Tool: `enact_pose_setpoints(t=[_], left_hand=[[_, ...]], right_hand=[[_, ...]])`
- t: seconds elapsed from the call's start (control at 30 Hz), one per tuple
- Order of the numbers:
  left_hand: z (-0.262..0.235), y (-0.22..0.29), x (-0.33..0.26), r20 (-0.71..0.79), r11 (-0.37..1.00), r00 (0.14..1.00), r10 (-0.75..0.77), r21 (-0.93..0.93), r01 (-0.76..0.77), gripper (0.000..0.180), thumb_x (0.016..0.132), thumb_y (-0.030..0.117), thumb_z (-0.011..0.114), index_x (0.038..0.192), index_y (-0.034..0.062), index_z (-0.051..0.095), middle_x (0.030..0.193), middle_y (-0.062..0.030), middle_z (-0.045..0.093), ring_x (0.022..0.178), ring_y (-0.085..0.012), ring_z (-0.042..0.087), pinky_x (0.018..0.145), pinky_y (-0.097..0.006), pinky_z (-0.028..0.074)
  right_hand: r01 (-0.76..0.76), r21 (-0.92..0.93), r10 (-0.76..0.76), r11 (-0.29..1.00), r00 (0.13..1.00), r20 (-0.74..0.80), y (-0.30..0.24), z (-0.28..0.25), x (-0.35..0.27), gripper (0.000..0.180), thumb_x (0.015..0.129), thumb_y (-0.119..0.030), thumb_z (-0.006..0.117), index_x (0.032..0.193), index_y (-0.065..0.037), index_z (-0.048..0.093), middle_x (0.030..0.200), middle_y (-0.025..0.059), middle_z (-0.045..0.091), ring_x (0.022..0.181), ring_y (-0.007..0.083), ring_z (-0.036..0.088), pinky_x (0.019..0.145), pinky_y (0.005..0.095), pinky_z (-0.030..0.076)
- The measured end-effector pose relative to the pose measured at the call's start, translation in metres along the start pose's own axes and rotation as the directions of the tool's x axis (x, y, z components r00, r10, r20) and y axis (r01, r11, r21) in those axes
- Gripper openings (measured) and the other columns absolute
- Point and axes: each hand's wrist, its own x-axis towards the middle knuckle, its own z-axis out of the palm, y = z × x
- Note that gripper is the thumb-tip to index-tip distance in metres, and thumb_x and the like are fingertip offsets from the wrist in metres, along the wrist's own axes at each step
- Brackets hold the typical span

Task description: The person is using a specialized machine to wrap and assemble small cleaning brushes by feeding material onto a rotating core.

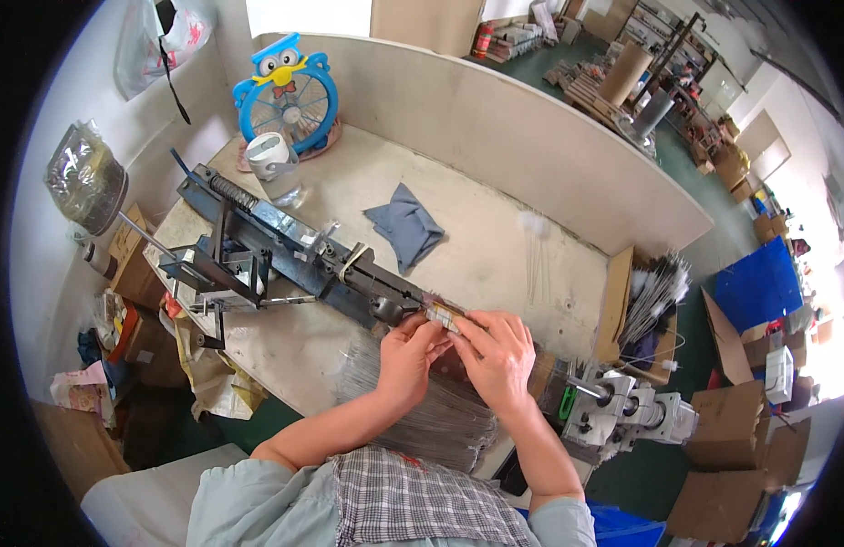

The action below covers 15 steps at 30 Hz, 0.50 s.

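My left hand (409, 357) is closed in a pinch at the near end of a long dark metal fixture (335, 272). Close beside it, my right hand (497, 354) bends its fingers over the same spot. Between the fingertips shows a small pale piece with yellowish edges (442, 316); its kind is too small to tell. Just left of my left hand, a round dark knob (385, 311) sits on the fixture. A thick bundle of thin grey wires (431, 424) lies under my wrists, in front of my checked apron (399, 497).
A lever frame (223, 273) stands left of the fixture. Behind lie a grey cloth (407, 228), a blue cartoon fan (292, 109) and a white roll (267, 155). At right are a box of wires (654, 310) and a metal machine unit (622, 415). A low partition (495, 118) edges the table.
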Motion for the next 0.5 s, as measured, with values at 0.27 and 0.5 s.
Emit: enact_pose_setpoints(t=[0.27,0.5], left_hand=[[0.0007,0.0025,-0.0028,-0.027,0.997,1.000,-0.010,-0.072,0.008,0.012,0.089,0.010,0.055,0.099,0.0033,0.059,0.093,-0.0033,0.062,0.081,-0.0114,0.061,0.074,-0.027,0.048],[0.0007,0.0008,-0.0023,0.002,0.999,1.000,-0.016,-0.052,0.016,0.010,0.090,0.012,0.053,0.097,0.0067,0.058,0.095,-0.0028,0.063,0.087,-0.0123,0.061,0.079,-0.029,0.047]], right_hand=[[0.024,0.025,-0.025,0.999,0.999,0.044,-0.0047,0.0065,0.0036,0.025,0.069,-0.015,0.072,0.093,-0.014,0.068,0.095,0.0005,0.062,0.090,0.0207,0.058,0.073,0.0345,0.044],[0.005,0.034,-0.006,0.999,0.999,0.041,-0.0004,0.0064,0.0040,0.023,0.070,-0.016,0.071,0.093,-0.014,0.069,0.094,0.0006,0.062,0.089,0.0207,0.058,0.073,0.0343,0.044]])
